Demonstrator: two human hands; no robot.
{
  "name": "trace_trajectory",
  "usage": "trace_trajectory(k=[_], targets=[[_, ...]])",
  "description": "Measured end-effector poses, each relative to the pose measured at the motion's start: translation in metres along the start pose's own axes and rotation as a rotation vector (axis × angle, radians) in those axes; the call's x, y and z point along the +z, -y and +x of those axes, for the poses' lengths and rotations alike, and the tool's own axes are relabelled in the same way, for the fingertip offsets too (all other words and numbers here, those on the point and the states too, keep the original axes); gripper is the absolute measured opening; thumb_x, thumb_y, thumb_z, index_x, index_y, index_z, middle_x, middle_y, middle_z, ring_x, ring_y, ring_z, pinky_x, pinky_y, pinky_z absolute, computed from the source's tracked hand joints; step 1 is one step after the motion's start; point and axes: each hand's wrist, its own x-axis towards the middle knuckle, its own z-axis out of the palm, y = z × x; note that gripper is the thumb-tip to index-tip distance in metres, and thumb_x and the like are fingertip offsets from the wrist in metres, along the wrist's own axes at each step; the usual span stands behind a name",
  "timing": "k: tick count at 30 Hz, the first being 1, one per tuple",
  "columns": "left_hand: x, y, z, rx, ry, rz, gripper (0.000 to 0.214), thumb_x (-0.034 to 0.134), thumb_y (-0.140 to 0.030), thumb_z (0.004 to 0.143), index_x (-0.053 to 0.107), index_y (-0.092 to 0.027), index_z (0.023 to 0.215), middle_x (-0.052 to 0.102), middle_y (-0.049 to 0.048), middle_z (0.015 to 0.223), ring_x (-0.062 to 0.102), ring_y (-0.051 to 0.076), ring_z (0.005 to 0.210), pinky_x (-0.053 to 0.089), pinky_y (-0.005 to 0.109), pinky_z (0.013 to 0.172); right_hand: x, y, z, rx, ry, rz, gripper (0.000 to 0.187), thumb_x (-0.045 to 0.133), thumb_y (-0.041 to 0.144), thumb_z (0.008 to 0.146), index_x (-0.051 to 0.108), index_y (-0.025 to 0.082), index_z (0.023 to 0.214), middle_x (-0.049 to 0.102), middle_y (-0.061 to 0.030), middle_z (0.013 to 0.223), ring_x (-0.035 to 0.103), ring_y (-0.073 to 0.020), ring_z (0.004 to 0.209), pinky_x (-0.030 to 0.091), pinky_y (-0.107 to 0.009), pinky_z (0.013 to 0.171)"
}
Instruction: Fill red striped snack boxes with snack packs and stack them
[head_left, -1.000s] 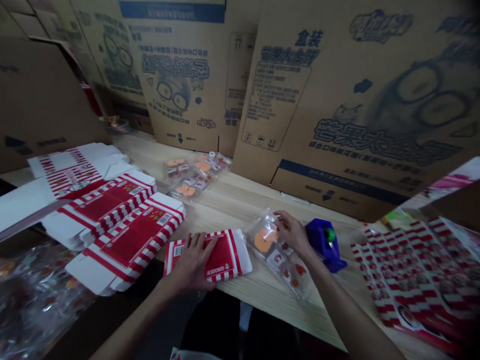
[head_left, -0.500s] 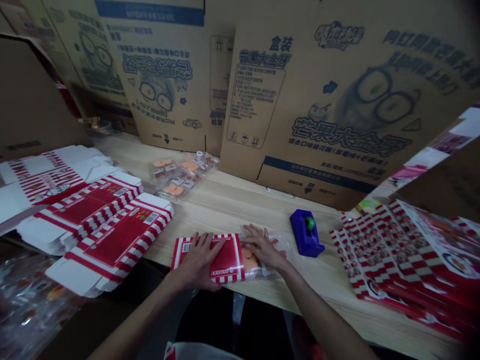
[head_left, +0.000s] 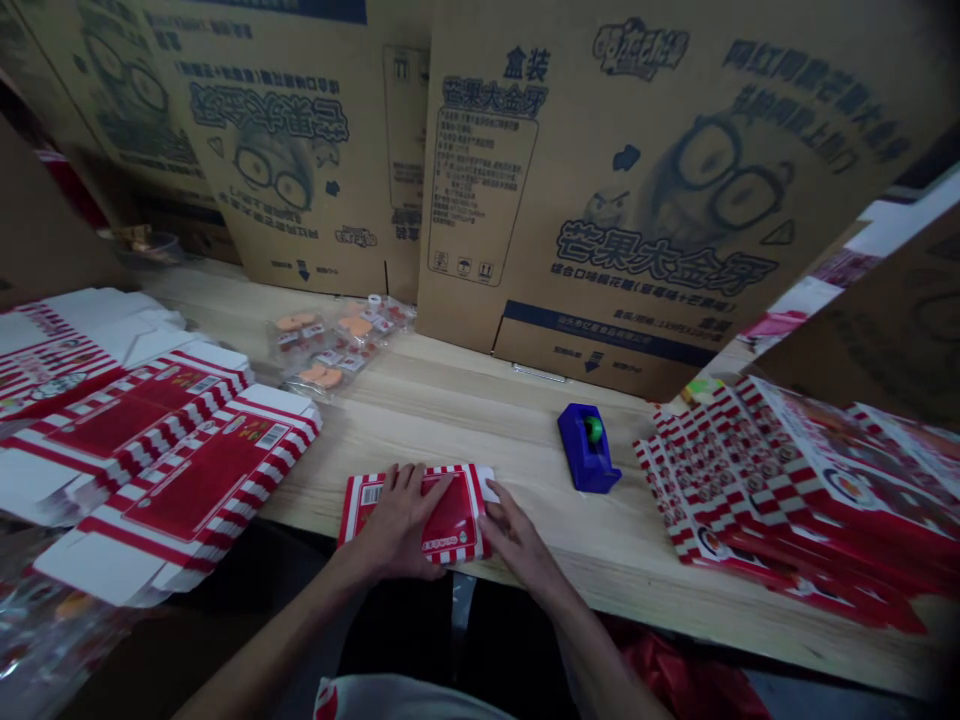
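A red box with striped white edges lies flat near the table's front edge. My left hand is spread across its top and grips it, the thumb along the near side. At the box's right end, where a bit of white flap shows, my right hand has its fingers bent against the opening. Whatever is inside the box is hidden. A blue tape dispenser with a green core stands to the right of my right hand.
Flat red-and-white boxes are stacked at left, above clear packets. More packets with orange pieces lie further back. Striped printed boxes pile up at right. Large brown cartons wall off the back.
The clear packet sticking out of the box's right end no longer shows. My right hand has moved left to that end. My left hand stays on the box; the view has turned slightly right.
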Motion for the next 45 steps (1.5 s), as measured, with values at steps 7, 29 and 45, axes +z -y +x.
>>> trace_trajectory(k=[7,29,45], targets=[[-0.012,-0.054,-0.01,-0.374,-0.313,-0.06,0.12,0.078,-0.061,0.048,0.027,-0.015,0.146,0.045,0.0205,0.126,0.043,0.042,0.113,0.034,0.057,0.096,0.024,0.003,-0.026,-0.247,-0.429,0.063,0.047,0.081,0.036,0.064,0.04,0.026,0.084,0.062,-0.0042,0.106,0.063,-0.0224,0.1,0.054,-0.035,0.082],[0.015,-0.077,-0.032,-0.43,-0.182,-1.526,0.025,0.071,-0.034,0.076,0.053,-0.017,0.077,0.06,-0.0001,0.08,0.057,0.013,0.074,0.046,0.023,0.068,-0.009,-0.013,-0.073,-0.139,-0.268,-0.036,0.018,0.071,0.035,0.076,0.059,0.021,0.076,0.062,0.0011,0.073,0.057,-0.0157,0.069,0.046,-0.025,0.066],[-0.007,-0.049,-0.036,-0.169,-0.094,-1.115,0.017,0.062,-0.031,0.084,0.069,-0.017,0.076,0.06,0.0054,0.085,0.057,0.017,0.082,0.043,0.027,0.072,-0.014,0.002,-0.062,-0.29,-0.019,-0.189,0.012,0.064,0.031,0.084,0.071,0.022,0.084,0.063,-0.0064,0.101,0.059,-0.021,0.099,0.044,-0.031,0.086]])
